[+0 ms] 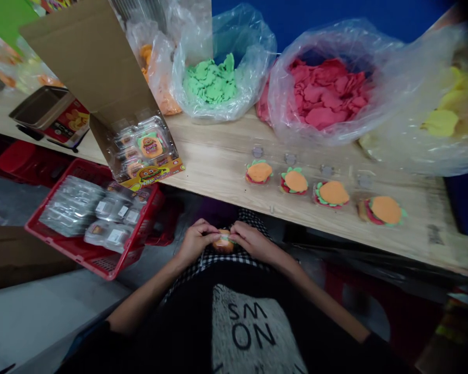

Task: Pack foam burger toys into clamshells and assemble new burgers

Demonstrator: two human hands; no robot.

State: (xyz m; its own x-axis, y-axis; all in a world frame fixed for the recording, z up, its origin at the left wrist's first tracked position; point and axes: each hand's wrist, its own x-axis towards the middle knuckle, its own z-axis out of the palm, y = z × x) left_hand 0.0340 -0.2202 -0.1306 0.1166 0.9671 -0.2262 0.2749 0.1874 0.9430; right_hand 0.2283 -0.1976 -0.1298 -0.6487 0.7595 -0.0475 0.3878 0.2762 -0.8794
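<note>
My left hand (197, 240) and my right hand (251, 240) pinch a small layered foam burger (223, 242) between them, above my lap. Its top shows orange with a thin green layer, and my fingers hide much of it. On the wooden table (226, 176) beyond my hands lies a row of several finished foam burgers, the nearest to my hands being an orange, green and red one (295, 182). Bags of cut foam pieces stand along the table's back: green (210, 83), red (323, 93), and yellow (440, 114).
A bag of orange foam pieces (156, 72) stands behind a raised cardboard flap (93, 57). A clear burger toy pack (148, 150) rests at the table's edge. A red plastic basket (81, 249) of clear packs sits on the floor to my left.
</note>
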